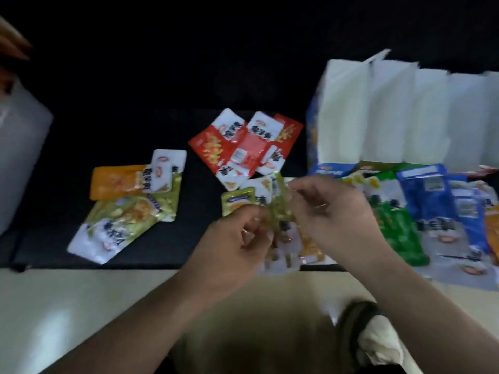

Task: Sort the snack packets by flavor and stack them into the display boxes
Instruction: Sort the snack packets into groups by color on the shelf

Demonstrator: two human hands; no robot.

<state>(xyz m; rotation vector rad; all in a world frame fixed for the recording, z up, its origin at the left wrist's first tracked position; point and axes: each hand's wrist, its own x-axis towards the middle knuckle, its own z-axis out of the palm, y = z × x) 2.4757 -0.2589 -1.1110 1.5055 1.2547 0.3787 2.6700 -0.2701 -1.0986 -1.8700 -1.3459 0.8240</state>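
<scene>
Olive packets (280, 211), seemingly pinched, both hands' fingers (259, 225)

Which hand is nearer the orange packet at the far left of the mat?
Left. The left hand sits right of and below the orange packet, with dark mat between them. The right hand is farther right, beyond the left.

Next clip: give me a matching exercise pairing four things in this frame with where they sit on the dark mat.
Things:
1. red packets
2. orange packet
3. white display boxes
4. blue packets

Places:
A. far left of the packets
B. upright at back right
C. centre, beyond the hands
D. lying right, in front of the boxes

Pairs: 1-C, 2-A, 3-B, 4-D
</scene>
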